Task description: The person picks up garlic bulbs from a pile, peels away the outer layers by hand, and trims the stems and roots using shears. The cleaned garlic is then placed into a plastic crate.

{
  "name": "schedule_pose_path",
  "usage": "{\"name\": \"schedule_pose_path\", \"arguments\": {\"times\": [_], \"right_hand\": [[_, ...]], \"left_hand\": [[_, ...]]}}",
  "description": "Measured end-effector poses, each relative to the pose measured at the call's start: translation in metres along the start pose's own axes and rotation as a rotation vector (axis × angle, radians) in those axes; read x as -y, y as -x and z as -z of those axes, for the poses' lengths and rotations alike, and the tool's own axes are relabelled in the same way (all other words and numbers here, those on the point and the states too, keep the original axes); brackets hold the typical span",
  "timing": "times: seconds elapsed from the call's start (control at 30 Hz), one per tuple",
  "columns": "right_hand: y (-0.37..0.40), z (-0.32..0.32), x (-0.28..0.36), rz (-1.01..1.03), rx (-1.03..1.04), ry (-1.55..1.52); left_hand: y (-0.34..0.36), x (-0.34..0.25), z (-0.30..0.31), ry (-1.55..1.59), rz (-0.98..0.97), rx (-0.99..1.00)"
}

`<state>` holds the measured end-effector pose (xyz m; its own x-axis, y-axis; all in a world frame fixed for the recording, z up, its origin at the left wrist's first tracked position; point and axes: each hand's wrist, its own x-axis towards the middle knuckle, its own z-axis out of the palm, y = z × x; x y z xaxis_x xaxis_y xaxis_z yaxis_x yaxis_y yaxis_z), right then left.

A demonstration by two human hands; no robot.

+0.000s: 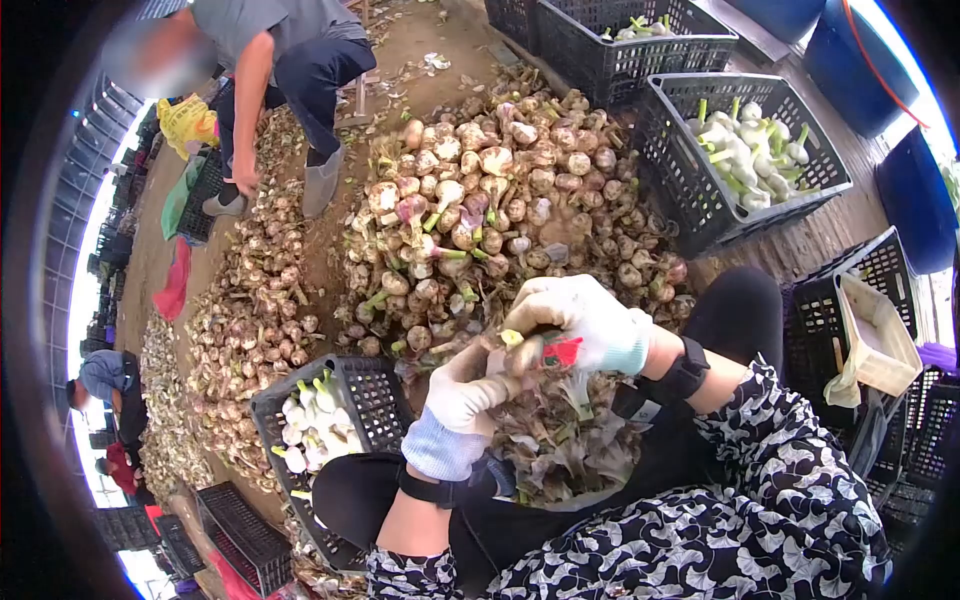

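Held between two white-gloved hands, above lap heap of papery trimmings: dirt-stained pale garlic bulb. Long axis seen roughly upright in frame, green stem stub pointed toward large heap of unpeeled garlic; root end hidden by glove. left hand grip closed round bulb. right hand grip closed on red-handled cutter (blade not made out).

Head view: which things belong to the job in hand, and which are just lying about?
In use: left hand, garlic bulb, right hand, red-handled cutter, garlic pile, crate of trimmed bulbs.
Lying about: blue barrels, yellow bag, black crate.
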<state>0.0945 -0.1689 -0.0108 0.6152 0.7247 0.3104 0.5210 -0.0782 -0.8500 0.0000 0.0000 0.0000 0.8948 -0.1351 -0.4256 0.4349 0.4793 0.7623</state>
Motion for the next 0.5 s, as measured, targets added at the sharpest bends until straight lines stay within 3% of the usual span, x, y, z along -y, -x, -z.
{"name": "schedule_pose_path", "arguments": {"times": [0.07, 0.5], "right_hand": [[0.004, 0.003, 0.003, 0.123, 0.015, -0.026], [0.015, 0.023, 0.011, 0.086, 0.235, -0.141]], "left_hand": [[0.004, -0.001, -0.006, -0.037, 0.037, -0.030], [0.003, 0.010, -0.002, 0.021, 0.144, 0.110]]}}
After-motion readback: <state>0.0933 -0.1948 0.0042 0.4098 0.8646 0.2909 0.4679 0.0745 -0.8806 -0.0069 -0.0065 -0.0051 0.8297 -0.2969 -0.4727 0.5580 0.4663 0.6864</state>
